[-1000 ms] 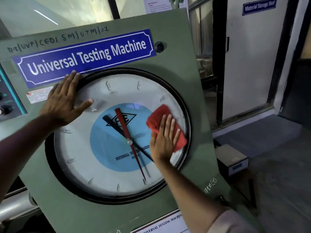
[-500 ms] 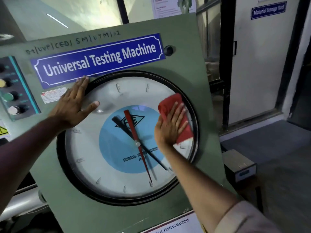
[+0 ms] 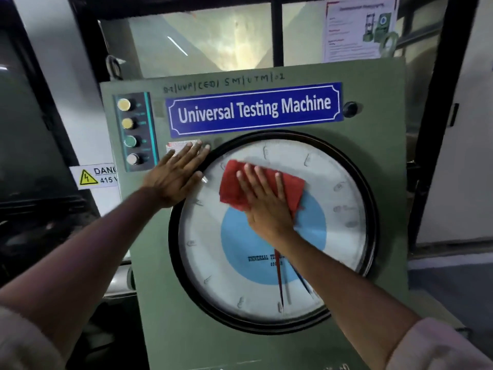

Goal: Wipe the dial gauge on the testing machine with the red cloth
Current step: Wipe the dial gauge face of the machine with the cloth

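A large round dial gauge with a white face, a blue centre and a black rim fills the front of the green testing machine. My right hand lies flat on the red cloth and presses it against the upper middle of the glass. My left hand rests flat with fingers spread on the green panel at the dial's upper left rim, holding nothing. A red pointer and a dark pointer hang down near the dial's bottom, partly hidden by my right forearm.
A blue "Universal Testing Machine" sign sits above the dial. A strip of several round buttons runs down the panel's left side. A yellow danger sticker is on the wall at left. A poster hangs behind the machine.
My right hand has slid the red cloth from the dial's right side up and left to the upper middle. The view has shifted, showing more of the machine's left side. My left hand stays at the rim.
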Action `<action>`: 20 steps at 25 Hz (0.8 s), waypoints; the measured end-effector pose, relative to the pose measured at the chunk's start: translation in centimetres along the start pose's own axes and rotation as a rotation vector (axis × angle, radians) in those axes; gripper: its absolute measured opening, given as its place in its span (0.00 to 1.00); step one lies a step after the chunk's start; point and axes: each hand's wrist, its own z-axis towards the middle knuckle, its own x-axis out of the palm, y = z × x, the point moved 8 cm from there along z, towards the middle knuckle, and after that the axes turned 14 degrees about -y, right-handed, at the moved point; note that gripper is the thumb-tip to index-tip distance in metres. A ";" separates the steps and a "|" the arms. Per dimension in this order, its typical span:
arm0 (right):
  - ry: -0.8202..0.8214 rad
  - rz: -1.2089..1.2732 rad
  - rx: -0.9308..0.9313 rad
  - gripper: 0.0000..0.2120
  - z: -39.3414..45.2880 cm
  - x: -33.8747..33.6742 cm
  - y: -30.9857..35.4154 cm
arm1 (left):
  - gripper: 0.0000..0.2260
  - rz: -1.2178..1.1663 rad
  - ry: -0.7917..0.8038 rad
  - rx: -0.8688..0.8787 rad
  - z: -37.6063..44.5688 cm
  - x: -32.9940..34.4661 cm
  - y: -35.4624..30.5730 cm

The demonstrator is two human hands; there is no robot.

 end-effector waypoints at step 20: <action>0.161 -0.053 -0.423 0.41 -8.9 1.1 8.2 | 0.30 0.080 -0.109 -0.322 -4.7 0.4 3.3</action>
